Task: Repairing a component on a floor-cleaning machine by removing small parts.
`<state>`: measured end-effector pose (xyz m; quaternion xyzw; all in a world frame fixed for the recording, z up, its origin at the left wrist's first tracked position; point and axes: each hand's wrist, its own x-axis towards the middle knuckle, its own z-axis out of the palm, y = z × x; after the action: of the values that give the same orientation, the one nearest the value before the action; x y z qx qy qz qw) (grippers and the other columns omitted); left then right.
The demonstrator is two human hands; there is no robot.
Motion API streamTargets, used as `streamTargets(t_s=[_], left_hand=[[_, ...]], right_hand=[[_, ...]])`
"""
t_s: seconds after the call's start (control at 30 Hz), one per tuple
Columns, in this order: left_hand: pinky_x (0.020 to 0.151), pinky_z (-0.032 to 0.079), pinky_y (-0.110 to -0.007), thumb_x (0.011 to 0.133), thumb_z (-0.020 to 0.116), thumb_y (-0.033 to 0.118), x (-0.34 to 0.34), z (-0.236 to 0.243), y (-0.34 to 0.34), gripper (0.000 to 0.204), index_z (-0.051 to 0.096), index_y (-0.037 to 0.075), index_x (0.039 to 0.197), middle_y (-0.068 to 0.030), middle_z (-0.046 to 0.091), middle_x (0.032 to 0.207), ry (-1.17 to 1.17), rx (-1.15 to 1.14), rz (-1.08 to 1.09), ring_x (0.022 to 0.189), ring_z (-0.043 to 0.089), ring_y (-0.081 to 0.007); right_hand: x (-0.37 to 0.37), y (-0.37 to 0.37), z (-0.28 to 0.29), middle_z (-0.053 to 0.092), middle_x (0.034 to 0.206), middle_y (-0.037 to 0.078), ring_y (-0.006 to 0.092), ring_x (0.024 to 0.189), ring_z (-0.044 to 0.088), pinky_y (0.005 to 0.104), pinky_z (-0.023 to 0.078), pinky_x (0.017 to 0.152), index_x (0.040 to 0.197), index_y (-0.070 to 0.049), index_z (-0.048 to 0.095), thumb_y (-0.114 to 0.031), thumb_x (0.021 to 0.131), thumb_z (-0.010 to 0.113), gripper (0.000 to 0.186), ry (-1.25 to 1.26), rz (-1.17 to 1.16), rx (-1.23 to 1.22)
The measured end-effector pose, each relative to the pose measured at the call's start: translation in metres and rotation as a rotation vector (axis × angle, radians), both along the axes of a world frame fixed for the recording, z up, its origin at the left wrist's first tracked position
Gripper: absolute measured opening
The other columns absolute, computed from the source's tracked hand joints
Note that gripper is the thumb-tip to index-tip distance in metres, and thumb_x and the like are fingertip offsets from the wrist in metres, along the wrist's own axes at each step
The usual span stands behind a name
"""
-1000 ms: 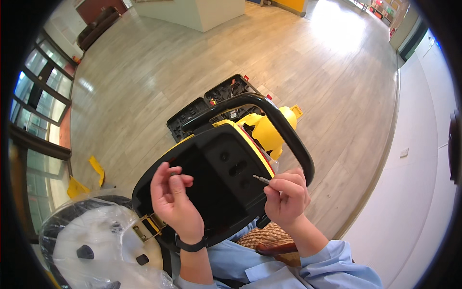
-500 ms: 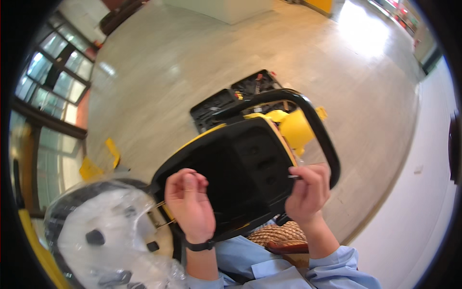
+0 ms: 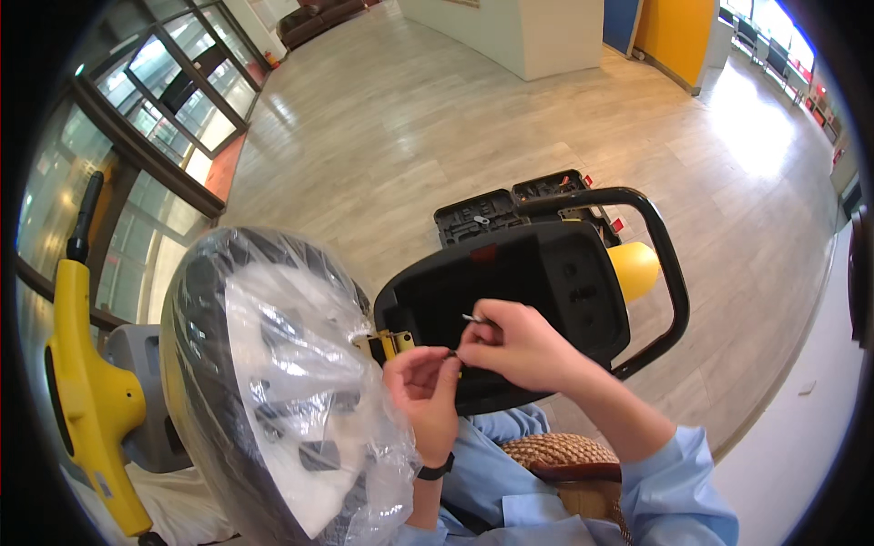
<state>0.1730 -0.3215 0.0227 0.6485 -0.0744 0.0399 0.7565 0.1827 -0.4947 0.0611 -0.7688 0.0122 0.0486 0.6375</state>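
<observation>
My left hand pinches a small dark piece, not yet placed, beside my right hand, which grips a metal bit, while the yellow hinge near them looks in place between the wrapped cushion leftward and the black tray beyond.

Right hand has come across — now meeting left hand.

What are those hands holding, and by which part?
Right hand: a thin metal piece, by its hidden end. Left hand: a small dark piece, too covered to tell where.
</observation>
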Motion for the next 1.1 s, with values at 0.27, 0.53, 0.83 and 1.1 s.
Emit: streamTargets(t_s=[0.27, 0.53, 0.83, 1.1], left_hand=[[0.091, 0.052, -0.032, 0.097, 0.074, 0.002, 0.013, -0.023, 0.006, 0.035, 0.055, 0.004, 0.126, -0.0077, 0.066, 0.107, -0.182, 0.368, 0.186, 0.099, 0.065, -0.0177], [0.103, 0.048, -0.047, 0.091, 0.067, 0.003, -0.012, -0.044, 0.034, 0.013, 0.067, 0.001, 0.104, -0.0152, 0.067, 0.104, -0.529, 0.877, 0.088, 0.100, 0.063, -0.0357], [0.117, 0.036, -0.052, 0.092, 0.061, 0.006, -0.015, -0.067, 0.044, 0.023, 0.062, -0.001, 0.115, -0.0181, 0.065, 0.120, -0.602, 0.915, 0.029, 0.114, 0.060, -0.0368], [0.125, 0.026, -0.041, 0.092, 0.066, 0.004, -0.045, -0.073, 0.018, 0.078, 0.024, -0.001, 0.158, -0.0197, 0.031, 0.162, -0.086, 0.276, 0.284, 0.146, 0.037, -0.0303]], right_hand=[[0.067, 0.009, -0.030, 0.069, 0.084, 0.005, 0.0161, 0.084, 0.074, 0.0298, 0.060, 0.074, 0.075, -0.011, 0.045, -0.005, 0.086, 0.081, 0.038, 0.363, 0.266, 0.373], [0.115, 0.032, -0.076, 0.075, 0.083, 0.016, 0.0320, 0.079, 0.075, 0.0399, 0.059, 0.071, 0.079, 0.002, 0.065, 0.000, 0.071, 0.081, 0.018, -0.315, 0.135, -0.187], [0.105, 0.043, -0.079, 0.073, 0.085, 0.018, 0.0401, 0.087, 0.072, 0.0458, 0.058, 0.075, 0.084, 0.000, 0.068, -0.003, 0.077, 0.078, 0.012, -0.328, 0.062, -0.216], [0.099, 0.043, -0.071, 0.070, 0.081, 0.018, 0.0412, 0.082, 0.070, 0.0495, 0.056, 0.071, 0.089, 0.000, 0.056, -0.005, 0.088, 0.070, 0.014, -0.526, 0.112, -0.365]])
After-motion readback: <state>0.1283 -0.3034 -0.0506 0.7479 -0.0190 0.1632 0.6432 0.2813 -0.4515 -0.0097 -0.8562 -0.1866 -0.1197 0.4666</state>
